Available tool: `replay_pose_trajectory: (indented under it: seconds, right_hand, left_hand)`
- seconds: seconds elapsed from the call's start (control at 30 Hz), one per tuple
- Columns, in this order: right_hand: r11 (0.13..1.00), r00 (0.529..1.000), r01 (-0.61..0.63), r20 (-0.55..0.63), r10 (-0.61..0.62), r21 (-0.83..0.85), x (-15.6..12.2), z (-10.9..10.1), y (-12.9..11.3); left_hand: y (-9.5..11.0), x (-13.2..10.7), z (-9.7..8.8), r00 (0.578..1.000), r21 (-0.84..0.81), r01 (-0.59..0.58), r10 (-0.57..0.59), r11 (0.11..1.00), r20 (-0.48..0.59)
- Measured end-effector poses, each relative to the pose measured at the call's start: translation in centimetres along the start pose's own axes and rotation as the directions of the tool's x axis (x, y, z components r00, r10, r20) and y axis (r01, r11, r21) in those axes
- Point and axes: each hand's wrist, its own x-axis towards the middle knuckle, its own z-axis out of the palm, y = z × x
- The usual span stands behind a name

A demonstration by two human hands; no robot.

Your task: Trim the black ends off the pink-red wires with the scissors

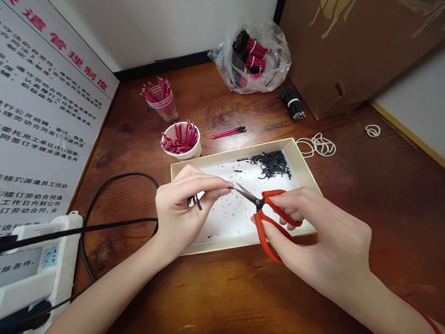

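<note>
My left hand [182, 205] is closed in a pinch on a short black wire [196, 202], its fingertips meeting the scissor tips. My right hand [320, 236] grips red-handled scissors [268, 216], whose small blades point left at the wire end. Both hands hover over a shallow cream tray [303, 169] with a white floor, dotted with tiny clippings and holding a heap of black wire pieces [271, 164] at its far right corner.
A white cup [181, 139] and a clear cup [164, 103] hold red wires. Loose red wires [228, 132], a plastic bag of bundles [253, 56], a black bundle [292, 101], rubber bands [318, 145], a cardboard box [349, 41], a power strip [36, 271] and black cable [110, 210] surround the tray.
</note>
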Motion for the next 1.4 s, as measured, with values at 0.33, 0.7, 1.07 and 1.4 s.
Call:
replay_pose_trajectory:
  seconds: [0.33,0.7,1.07,1.4]
  right_hand:
    - [0.999,0.999,-0.037,0.008,0.037,0.031,-0.18,0.1,-0.36]
    - [0.998,0.998,-0.061,-0.008,0.061,0.007,0.02,0.09,-0.11]
    - [0.999,0.999,-0.046,0.002,0.046,0.003,0.03,-0.06,-0.12]
    - [0.998,0.998,-0.066,0.011,0.066,0.008,-0.14,0.06,-0.25]
  left_hand:
    - [0.06,-0.06,-0.01,1.0,-0.001,0.005,-0.005,1.0,-0.02]
    - [-0.07,-0.12,0.05,1.0,0.023,0.002,-0.002,1.0,-0.004]
    - [-0.17,-0.17,0.01,0.999,0.046,0.016,-0.018,0.999,0.039]
    - [-0.05,-0.05,0.03,0.996,0.064,-0.066,0.062,0.996,0.063]
